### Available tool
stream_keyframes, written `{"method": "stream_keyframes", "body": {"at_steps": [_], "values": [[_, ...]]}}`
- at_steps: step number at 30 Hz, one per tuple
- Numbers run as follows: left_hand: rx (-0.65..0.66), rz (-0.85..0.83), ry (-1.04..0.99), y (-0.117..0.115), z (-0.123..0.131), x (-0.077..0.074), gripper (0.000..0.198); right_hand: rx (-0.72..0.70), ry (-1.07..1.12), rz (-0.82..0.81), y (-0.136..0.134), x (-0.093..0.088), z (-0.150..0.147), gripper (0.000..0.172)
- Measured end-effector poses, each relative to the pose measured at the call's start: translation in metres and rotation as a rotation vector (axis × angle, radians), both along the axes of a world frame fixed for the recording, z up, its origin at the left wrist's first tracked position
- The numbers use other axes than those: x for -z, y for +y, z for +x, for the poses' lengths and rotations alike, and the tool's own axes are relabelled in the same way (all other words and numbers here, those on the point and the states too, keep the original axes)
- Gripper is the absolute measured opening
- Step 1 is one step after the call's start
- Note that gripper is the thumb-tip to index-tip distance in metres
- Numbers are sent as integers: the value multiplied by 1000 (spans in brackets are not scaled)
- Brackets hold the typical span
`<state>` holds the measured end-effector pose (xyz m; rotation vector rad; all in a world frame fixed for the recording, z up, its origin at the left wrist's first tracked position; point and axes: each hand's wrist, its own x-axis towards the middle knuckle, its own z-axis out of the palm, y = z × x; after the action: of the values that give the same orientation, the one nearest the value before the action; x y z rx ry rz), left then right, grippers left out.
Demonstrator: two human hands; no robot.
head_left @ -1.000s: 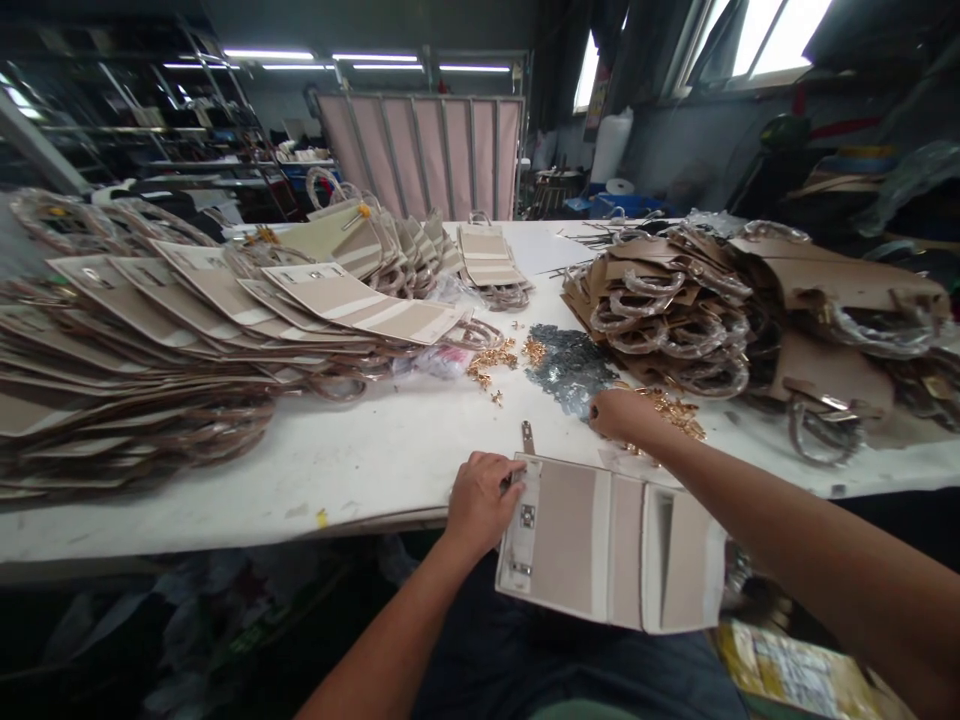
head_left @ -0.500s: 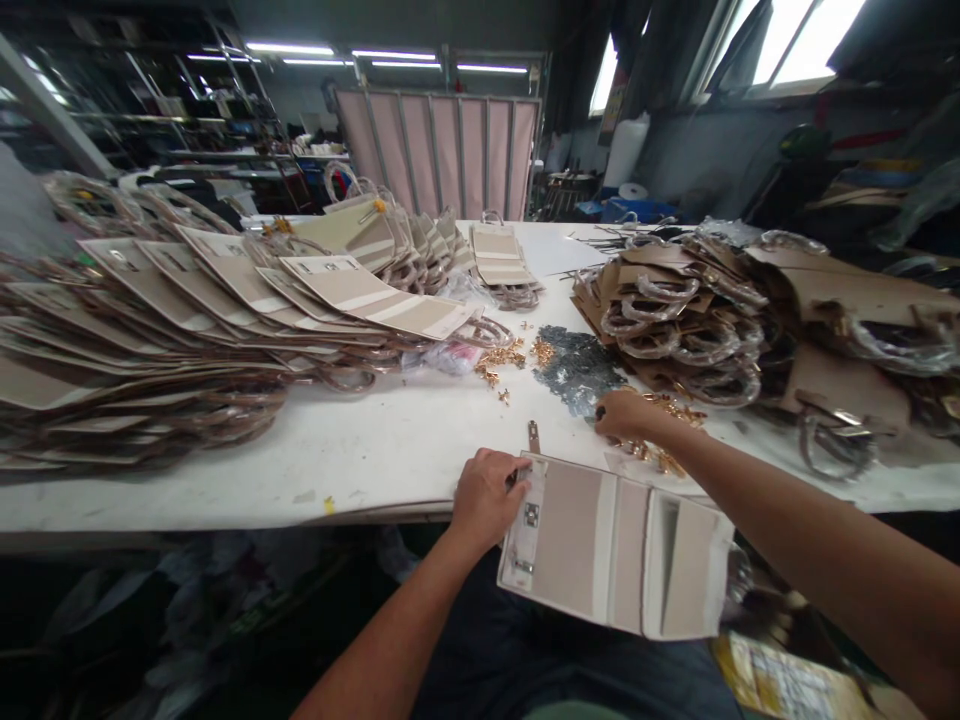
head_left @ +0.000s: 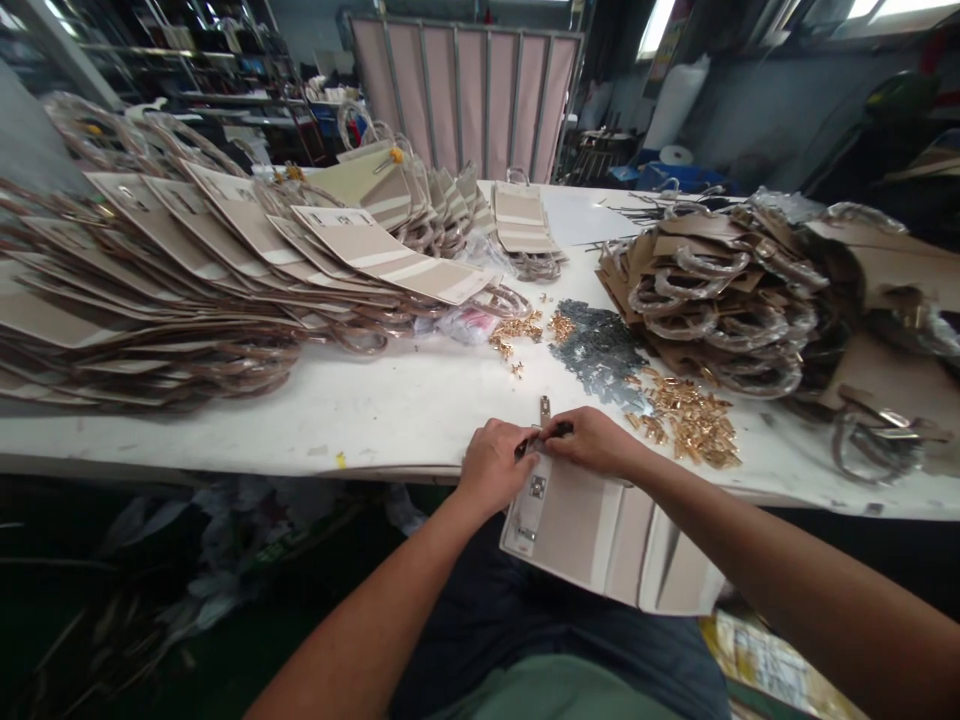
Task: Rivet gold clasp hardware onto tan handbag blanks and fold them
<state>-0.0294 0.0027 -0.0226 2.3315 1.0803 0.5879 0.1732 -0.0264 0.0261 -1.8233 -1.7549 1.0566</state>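
A beige bag panel (head_left: 574, 530) with pale stripes and small metal fittings down its left end lies tilted at the table's front edge, above my lap. My left hand (head_left: 495, 462) is closed on its upper left corner. Right beside it, my right hand (head_left: 589, 440) is closed in a pinch at the same corner; whatever the fingertips hold is too small and covered to name. A narrow strap with a metal end (head_left: 545, 408) sticks out beyond the corner. Gold metal pieces (head_left: 694, 420) and thin grey metal pieces (head_left: 596, 345) lie in piles beyond my right hand.
Stacked beige bag panels with wrapped handles (head_left: 225, 270) fill the left of the white table (head_left: 360, 420). Brown bag pieces with plastic-wrapped handles (head_left: 712, 290) are heaped on the right. Smaller gold pieces (head_left: 517, 335) lie mid-table. A pink-panelled rack (head_left: 465, 95) stands behind.
My right hand has moved left from the metal pieces to the panel's corner, meeting my left hand. My left hand has kept its hold there. The view has tipped downward.
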Motion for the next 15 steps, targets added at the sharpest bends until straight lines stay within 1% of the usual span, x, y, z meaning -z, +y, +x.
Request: {"method": "stream_keyframes", "body": {"at_steps": [7,12,15], "values": [[0,-9,7,1,0,2,38,-7,-156,44,-2,4,2,18],[2,13,9,1,0,2,37,32,-267,54,-5,8,-3,17],[8,17,9,1,0,3,37,40,-391,122,-11,12,-7,17]]}}
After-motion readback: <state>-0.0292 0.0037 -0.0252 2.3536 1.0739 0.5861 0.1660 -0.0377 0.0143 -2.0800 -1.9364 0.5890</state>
